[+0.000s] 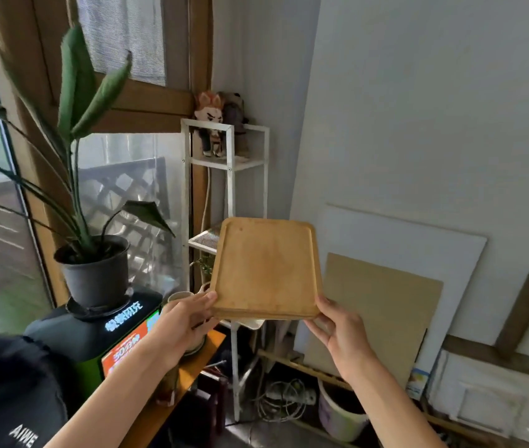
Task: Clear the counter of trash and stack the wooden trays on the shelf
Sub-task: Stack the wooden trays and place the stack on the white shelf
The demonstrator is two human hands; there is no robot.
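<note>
Two hands hold up a wooden tray (266, 268). The left hand (183, 321) grips its near left corner, the right hand (337, 329) its near right corner. A white shelf (229, 163) stands behind it.

One wooden tray (266, 268), two dolls (211, 124), one potted plant (94, 263).

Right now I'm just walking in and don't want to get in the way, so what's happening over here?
A person is holding a wooden tray up in both hands, the left hand on its near left corner and the right hand on its near right corner. The tray is in the air, in front of a white metal shelf unit in the corner, not yet set down. Plush dolls sit on the top shelf.
</note>
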